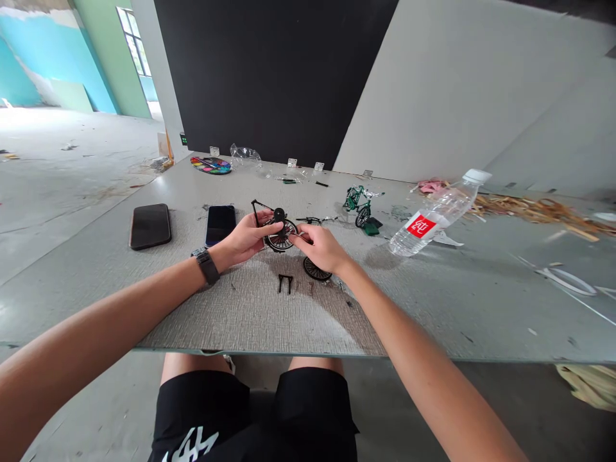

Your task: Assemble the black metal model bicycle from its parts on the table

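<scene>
My left hand (244,239) is closed around a black, partly assembled model bicycle (280,241), which is tilted above the table with its spoked wheel facing me. At the wheel's right edge, the fingers of my right hand (321,246) are pinched together; whether they hold the wheel or a small part there is hard to see. A second black wheel (317,269) lies flat, partly covered by my right hand. Closer to me is a small black fork-shaped piece (285,283). Behind my right hand lies a thin black handlebar-like part (315,220).
Two phones (151,226) (220,224) lie to the left. A green model bicycle (359,204) stands at the back right, near a tilted water bottle (433,218). A paint palette (210,165) and clear plastic packaging (245,156) sit along the rear edge.
</scene>
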`<state>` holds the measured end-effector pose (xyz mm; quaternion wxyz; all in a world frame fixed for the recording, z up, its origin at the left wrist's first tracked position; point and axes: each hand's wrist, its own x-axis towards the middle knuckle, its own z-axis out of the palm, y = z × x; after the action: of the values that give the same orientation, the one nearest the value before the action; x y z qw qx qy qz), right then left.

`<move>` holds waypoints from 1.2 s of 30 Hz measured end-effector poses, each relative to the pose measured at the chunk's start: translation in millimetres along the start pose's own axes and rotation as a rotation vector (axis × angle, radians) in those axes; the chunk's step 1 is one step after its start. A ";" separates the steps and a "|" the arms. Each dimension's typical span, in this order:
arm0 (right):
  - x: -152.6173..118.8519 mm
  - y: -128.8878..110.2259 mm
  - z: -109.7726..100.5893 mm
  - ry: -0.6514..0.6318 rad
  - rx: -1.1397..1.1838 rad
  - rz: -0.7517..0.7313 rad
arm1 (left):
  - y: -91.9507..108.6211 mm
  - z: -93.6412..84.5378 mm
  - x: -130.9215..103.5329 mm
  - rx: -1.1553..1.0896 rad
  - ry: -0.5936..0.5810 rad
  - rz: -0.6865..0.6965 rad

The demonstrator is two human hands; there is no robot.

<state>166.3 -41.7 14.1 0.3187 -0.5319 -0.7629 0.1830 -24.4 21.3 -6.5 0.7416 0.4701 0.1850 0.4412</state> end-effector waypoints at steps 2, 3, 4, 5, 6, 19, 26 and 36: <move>-0.2 1.1 0.4 -0.005 -0.003 0.014 | -1.1 -1.5 0.1 0.050 0.006 0.005; -0.2 1.6 0.5 -0.009 -0.006 0.020 | -1.5 -1.9 0.1 0.077 0.013 0.005; -0.2 2.1 0.6 -0.011 -0.012 0.024 | -1.9 -2.0 0.1 0.098 0.024 0.007; -0.1 2.5 0.7 -0.015 -0.020 0.027 | -2.1 -1.8 0.0 0.112 0.040 0.013; 0.1 3.0 0.6 -0.018 -0.028 0.030 | -2.3 -1.2 -0.1 0.120 0.057 0.021; 0.6 11.3 0.3 -0.083 -0.048 0.051 | -4.8 0.2 -1.6 0.216 0.099 -0.071; 0.3 11.2 -1.5 -0.115 -0.065 0.053 | -3.6 3.5 -2.9 0.221 0.117 -0.063; -0.8 9.7 -3.4 -0.142 -0.070 0.064 | -6.3 0.8 -1.4 0.205 0.091 -0.048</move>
<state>175.6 -39.2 10.3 0.2389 -0.5525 -0.7721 0.2037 -21.6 18.6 -11.7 0.6909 0.5185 0.2740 0.4228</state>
